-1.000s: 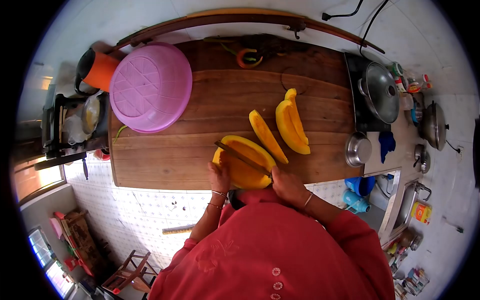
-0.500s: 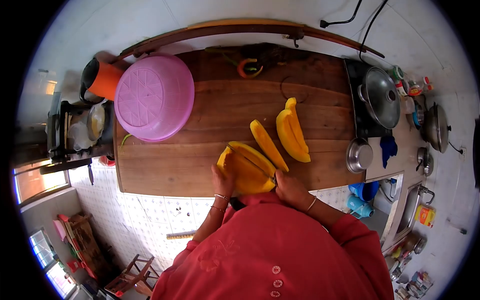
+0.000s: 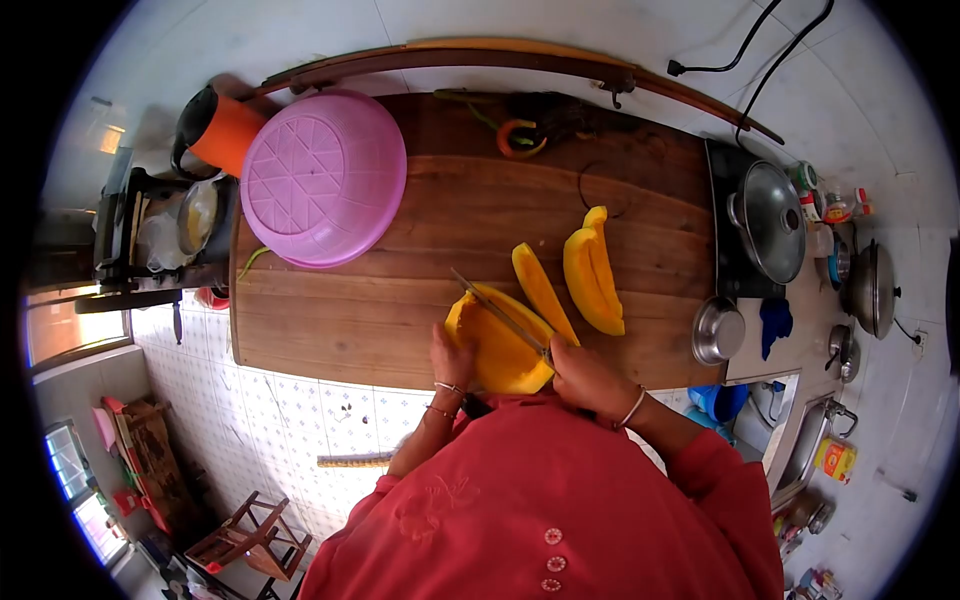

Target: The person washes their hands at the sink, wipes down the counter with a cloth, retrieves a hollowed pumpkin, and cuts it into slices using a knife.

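At the front edge of the wooden table sits a large hollowed piece of orange pumpkin [image 3: 488, 352]. My left hand [image 3: 452, 358] grips its left side, the fingers partly hidden against the flesh. In my right hand [image 3: 588, 376] is the handle of a long knife [image 3: 508, 320], whose blade slants up and left across the pumpkin piece. Whether the blade touches the flesh I cannot tell. Just beyond lies a thin pumpkin slice [image 3: 542, 288]. Right of that slice rest thicker pumpkin wedges [image 3: 590, 282], one against the other.
An upturned pink basin [image 3: 325, 180] and an orange kettle [image 3: 224, 135] stand at the left of the wooden table [image 3: 350, 320]. Peel scraps [image 3: 520, 138] lie at the back. To the right are a steel bowl [image 3: 718, 332] and a lidded pan [image 3: 772, 222] on a black stove.
The knife blade, before mostly sunk along the pumpkin's cut, now shows at length above it, its tip past the far rim. The whole view has shifted slightly.
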Tool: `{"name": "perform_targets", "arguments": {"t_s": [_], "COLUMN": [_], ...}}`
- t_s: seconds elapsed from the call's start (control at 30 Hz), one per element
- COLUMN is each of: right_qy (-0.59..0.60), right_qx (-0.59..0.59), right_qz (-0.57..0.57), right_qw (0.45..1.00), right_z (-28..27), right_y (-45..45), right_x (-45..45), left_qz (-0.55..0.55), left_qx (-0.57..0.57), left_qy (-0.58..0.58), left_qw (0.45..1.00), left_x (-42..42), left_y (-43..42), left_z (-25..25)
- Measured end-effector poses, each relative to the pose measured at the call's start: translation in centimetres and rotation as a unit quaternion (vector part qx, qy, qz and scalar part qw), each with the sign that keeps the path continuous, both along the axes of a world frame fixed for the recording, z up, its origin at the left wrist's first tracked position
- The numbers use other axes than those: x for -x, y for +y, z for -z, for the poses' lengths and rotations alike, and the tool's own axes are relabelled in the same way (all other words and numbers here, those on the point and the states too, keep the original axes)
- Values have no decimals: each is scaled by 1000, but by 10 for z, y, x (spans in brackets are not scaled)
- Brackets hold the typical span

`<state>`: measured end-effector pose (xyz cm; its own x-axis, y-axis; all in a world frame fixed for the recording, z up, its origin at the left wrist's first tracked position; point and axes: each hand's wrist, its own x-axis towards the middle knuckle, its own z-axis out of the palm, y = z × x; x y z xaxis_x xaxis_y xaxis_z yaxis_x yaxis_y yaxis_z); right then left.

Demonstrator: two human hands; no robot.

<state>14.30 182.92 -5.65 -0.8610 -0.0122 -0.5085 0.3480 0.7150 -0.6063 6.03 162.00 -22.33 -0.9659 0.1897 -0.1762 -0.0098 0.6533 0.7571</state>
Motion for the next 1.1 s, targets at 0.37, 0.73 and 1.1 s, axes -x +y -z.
{"name": "perform_targets", "arguments": {"t_s": [0.37,0.73,1.1], "right_qy": [-6,-5,54], "right_qx": [-77,1,-20], "right_qz": [11,29,46], "right_qw": [997,1000,997], "right_z": [15,1,5], "right_y": [-7,-3,0], "right_x": [-21,-23,-28], "left_qz": [-43,1,-15], "left_qx": [-27,-22,-56], "left_qy": [27,20,23], "left_qw": [998,1000,998], "left_x": [5,2,5], "left_y": [7,13,15], "left_z": [-5,-23,-26]}}
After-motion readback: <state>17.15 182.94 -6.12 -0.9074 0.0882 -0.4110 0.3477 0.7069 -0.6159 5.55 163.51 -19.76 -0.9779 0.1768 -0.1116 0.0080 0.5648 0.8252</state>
